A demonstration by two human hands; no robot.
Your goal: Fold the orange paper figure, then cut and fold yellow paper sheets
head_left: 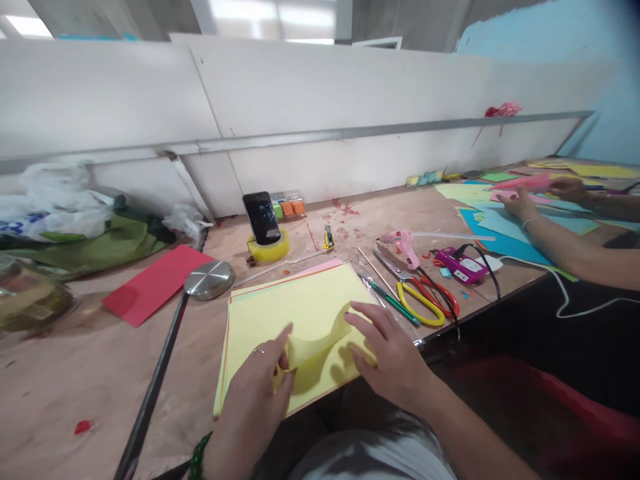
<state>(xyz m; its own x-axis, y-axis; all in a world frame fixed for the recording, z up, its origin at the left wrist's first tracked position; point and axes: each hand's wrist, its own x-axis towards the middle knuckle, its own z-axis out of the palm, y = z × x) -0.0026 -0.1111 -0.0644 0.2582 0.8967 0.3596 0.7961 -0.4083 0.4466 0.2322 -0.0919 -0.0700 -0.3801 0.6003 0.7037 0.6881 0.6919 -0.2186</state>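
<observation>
A small piece of yellow paper curls upward above a stack of coloured paper whose top sheet is also yellow. Its left end is pinched between the thumb and fingers of my left hand. At the piece's right end is my right hand, fingers apart, with the index fingertip at the paper's edge. Whether that fingertip presses on it, I cannot tell. Under the top sheet, orange, green and pink edges show.
Right of the stack lie scissors, a green pen-like tool, a pink glue gun and a purple power strip. Behind are a phone on a tape roll and a cutter. A co-worker's hand holds pink paper.
</observation>
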